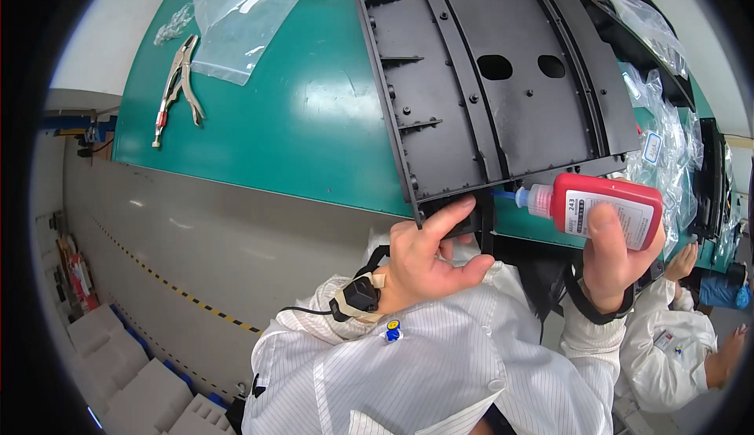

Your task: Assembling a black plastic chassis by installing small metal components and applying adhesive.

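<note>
In my right hand (609, 258) is a red squeeze bottle (609, 199) with a white label, held on its side. Its clear cap and thin blue nozzle point left, toward the near edge of a large black metal panel (510, 113). The panel has ribs, oval holes and small studs. My left hand (432, 254) is at the panel's near left corner, index finger stretched along a black part (463, 215) under the edge and thumb apart. Whether the nozzle tip touches anything is hard to make out.
Locking pliers (177, 89) and a clear plastic bag (243, 22) lie on the green table (314, 128) at left. More plastic wrap (664, 168) and black parts (711, 176) are at right. A co-worker's sleeve (660, 356) and hand (682, 262) are close on the right.
</note>
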Available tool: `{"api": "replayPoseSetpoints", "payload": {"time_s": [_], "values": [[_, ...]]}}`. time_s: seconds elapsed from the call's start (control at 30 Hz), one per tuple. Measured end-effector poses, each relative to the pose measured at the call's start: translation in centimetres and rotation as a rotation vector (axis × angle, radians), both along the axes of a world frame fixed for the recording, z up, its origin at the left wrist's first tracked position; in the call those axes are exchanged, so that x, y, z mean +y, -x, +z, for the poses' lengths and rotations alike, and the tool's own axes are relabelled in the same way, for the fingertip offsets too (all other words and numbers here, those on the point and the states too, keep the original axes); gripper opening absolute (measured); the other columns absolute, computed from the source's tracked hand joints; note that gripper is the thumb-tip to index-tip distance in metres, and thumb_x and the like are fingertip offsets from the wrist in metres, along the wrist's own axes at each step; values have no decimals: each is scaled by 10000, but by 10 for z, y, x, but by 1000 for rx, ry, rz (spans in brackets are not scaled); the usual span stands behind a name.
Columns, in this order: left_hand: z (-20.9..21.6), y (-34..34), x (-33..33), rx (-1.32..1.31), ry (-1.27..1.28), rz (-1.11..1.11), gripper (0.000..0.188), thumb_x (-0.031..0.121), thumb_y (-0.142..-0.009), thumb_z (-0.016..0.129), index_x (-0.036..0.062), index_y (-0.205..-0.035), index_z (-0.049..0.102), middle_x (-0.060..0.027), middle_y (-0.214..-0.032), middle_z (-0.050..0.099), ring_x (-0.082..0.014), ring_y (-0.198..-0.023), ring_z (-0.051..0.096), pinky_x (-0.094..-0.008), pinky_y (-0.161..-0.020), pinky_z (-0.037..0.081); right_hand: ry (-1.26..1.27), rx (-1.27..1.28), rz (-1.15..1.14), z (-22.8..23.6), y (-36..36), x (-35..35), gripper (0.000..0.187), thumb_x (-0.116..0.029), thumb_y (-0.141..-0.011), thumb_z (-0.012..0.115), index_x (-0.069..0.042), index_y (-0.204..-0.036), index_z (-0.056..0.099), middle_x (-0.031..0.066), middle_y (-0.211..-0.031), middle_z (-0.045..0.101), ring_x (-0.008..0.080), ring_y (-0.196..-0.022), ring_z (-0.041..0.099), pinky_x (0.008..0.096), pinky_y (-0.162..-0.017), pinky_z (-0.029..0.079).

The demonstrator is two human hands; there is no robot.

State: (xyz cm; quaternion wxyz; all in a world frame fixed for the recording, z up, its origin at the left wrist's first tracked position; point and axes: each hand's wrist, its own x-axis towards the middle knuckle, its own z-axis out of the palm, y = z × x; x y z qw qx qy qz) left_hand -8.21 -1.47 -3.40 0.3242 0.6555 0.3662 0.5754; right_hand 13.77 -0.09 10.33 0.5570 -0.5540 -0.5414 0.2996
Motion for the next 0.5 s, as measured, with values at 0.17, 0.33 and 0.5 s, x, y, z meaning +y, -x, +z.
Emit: {"api": "replayPoseSetpoints", "payload": {"time_s": [0.17,0.33,0.5], "values": [[0,-1,0,-9,-2,1,776,274,-749,953,3,-1396,622,-126,-1057,802,-113,-581,722,-216,-474,502,-14,-1,-13,0,-1,-2,334,-134,-861,851,70,-1076,698,117,-961,753,164,-825,706,298,-754,558],[1,2,0,55,-17,-53,781,370,-883,892,-68,-1422,535,-154,-1010,759,-141,-691,726,-218,-492,525,-30,-9,7,-1,-3,-2,346,-133,-852,857,73,-1081,697,123,-967,746,174,-822,704,302,-756,558],[0,-1,-1,-4,0,-6,771,275,-749,953,7,-1393,623,-121,-1060,801,-111,-559,705,-215,-476,503,-32,-27,1,-1,-2,-2,352,-134,-842,870,67,-1076,699,129,-977,737,183,-818,701,307,-748,555]]}}
